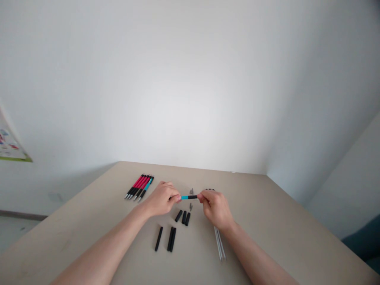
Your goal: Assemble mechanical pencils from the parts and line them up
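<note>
A blue and black pen [189, 197] is held level between my two hands, above the table. My left hand [164, 197] pinches its left end, and my right hand [215, 206] pinches its right end; both tips are hidden by my fingers. Below the pen lie short black tubes [184, 217], with longer black tubes [171, 239] nearer to me. Small grey pieces [190, 206] rest near the pen. Thin white refills [219, 245] lie partly under my right hand and wrist.
A row of red and black pens [139, 186], with a blue and black one at its right end, lies at the back left of the beige table [97, 213]. White walls stand behind and to the right.
</note>
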### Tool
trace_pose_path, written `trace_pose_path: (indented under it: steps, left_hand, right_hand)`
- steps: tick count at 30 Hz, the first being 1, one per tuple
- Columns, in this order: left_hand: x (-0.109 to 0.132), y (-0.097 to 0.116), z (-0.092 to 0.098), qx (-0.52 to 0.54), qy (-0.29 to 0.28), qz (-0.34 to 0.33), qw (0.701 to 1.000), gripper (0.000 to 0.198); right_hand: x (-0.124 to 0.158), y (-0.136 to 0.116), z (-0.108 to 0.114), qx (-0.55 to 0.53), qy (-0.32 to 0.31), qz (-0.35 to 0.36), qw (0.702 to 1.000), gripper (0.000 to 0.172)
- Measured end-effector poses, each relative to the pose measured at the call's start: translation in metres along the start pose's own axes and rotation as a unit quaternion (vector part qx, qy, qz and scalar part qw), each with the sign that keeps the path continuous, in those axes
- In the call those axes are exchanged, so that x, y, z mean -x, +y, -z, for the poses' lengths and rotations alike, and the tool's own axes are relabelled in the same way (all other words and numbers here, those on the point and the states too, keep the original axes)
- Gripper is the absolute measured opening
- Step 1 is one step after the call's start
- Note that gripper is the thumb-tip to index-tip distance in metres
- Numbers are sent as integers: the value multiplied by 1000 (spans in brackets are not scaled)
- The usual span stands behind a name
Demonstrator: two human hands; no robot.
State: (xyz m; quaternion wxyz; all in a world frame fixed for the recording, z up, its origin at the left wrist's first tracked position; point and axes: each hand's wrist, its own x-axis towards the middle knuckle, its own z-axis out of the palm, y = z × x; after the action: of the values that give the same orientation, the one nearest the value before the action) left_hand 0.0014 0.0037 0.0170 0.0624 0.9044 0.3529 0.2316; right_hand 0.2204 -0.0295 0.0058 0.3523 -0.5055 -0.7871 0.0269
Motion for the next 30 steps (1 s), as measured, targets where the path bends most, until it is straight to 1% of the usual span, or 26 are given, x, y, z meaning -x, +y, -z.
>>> trace_pose_path:
  steps: [2,6,9,13,16,19,23,27,28,30]
  left_hand:
    - [0,-1,-2,7,6,6,1000,24]
    - [-1,-2,-5,15,49,32,998,10]
    - [-1,-2,-6,19,65,43,997,9]
    - [0,-2,-3,21,55,30,998,9]
    - [1,-3,0,18,32,6,999,16]
    - [1,-3,-1,14,35,13,999,16]
    - [0,-3,-1,-3,76,21,997,12]
    - [-1,-2,1,-26,140,23,989,12]
    - [-1,-3,1,-18,162,30,986,12]
    - [-2,-4,-1,33,204,54,977,14]
  right_hand:
    - [0,0,1,6,-3,-2,1000,31]
    - [0,0,2,6,-5,-12,1000,34]
    - [0,-1,2,8,-6,-16,1000,33]
    - [1,0,2,7,2,-19,1000,32]
    - [1,2,2,3,9,-25,1000,32]
    - [1,2,2,-4,10,-28,1000,31]
    - [1,2,1,-23,10,-37,999,30]
    - [2,1,-2,-55,23,-55,997,36]
    - [3,1,-3,-66,28,-63,995,39]
    - [3,1,-5,-90,34,-79,992,42]
